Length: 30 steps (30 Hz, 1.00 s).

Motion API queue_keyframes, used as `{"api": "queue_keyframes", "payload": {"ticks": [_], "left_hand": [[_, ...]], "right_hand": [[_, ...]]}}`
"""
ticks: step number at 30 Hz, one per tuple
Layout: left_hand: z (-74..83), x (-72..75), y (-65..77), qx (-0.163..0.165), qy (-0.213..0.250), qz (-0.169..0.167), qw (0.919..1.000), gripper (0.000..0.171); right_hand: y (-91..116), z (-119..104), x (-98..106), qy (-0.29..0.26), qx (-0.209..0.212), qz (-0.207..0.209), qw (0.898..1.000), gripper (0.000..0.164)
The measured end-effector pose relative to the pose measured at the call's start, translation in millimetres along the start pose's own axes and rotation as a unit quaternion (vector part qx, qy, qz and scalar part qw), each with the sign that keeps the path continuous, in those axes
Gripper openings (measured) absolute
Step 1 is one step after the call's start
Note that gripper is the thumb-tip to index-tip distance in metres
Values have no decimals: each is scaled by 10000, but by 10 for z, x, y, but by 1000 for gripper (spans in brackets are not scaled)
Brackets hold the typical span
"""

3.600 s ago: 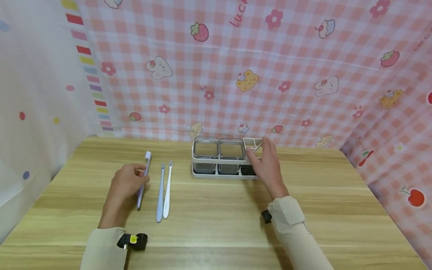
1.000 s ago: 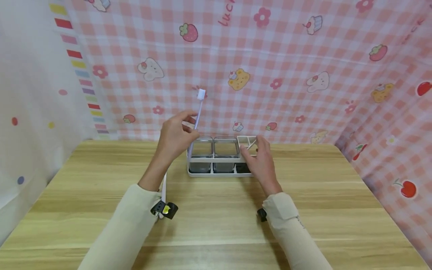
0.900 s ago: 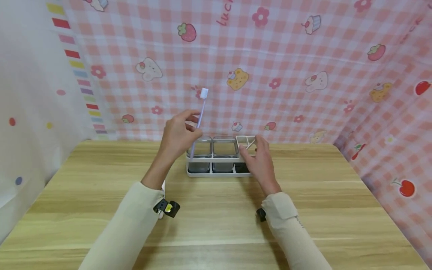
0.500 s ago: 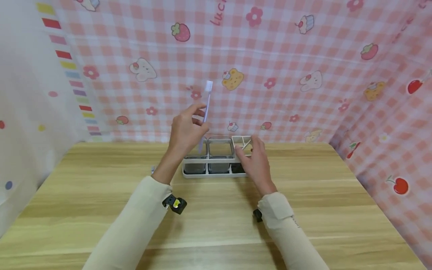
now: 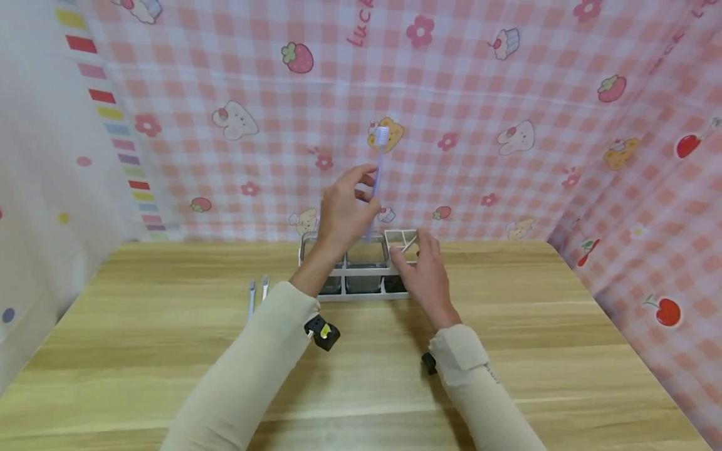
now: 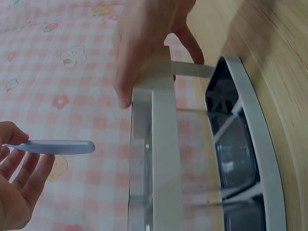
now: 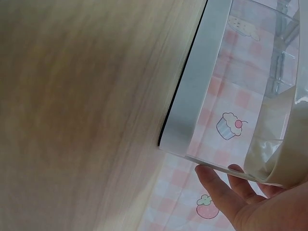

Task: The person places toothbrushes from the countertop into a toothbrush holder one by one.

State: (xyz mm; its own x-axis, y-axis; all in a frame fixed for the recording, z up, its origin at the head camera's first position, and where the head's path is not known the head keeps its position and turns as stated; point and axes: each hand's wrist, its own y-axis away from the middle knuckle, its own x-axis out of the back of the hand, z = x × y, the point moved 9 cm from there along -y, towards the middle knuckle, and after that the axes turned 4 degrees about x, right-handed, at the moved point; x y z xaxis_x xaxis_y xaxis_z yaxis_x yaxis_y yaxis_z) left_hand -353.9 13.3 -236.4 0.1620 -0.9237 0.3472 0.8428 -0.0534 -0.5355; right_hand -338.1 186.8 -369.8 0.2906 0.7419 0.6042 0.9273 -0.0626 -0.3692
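Note:
My left hand [image 5: 346, 213] pinches a purple toothbrush [image 5: 378, 172] by its handle, bristles up. In the head view the handle's lower end overlaps the middle cup of a white-framed toothbrush holder [image 5: 361, 272]. From the left wrist view, the handle end [image 6: 72, 147] shows apart from the holder's upper rim. My right hand [image 5: 427, 275] grips the holder's right end, thumb at the front and fingers around the end. Two clear cups [image 5: 366, 252] sit in the frame, beside a divided white compartment [image 5: 399, 238] at the right, partly covered by that hand.
A blue toothbrush [image 5: 251, 300] and a white toothbrush [image 5: 265, 285] lie on the wooden table [image 5: 507, 376], partly hidden by my left sleeve. A pink checked cloth [image 5: 338, 125] hangs close behind the holder.
My left hand has lifted the purple toothbrush off the table and carried it right, over the holder, turning it upright. My right hand keeps its grip on the holder's right end.

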Motion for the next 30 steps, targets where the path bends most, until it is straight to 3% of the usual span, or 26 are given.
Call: {"api": "queue_keyframes", "payload": {"ticks": [9,30], "left_hand": [[-1,-165,-28,37,151,54,9999,47],[-48,-524,-35,-393,574,-66,9976,43]], "right_hand": [[7,31,-19,35,-50,-16,10000,76],[4,48,9,111,-69,47,9999,73]]}}
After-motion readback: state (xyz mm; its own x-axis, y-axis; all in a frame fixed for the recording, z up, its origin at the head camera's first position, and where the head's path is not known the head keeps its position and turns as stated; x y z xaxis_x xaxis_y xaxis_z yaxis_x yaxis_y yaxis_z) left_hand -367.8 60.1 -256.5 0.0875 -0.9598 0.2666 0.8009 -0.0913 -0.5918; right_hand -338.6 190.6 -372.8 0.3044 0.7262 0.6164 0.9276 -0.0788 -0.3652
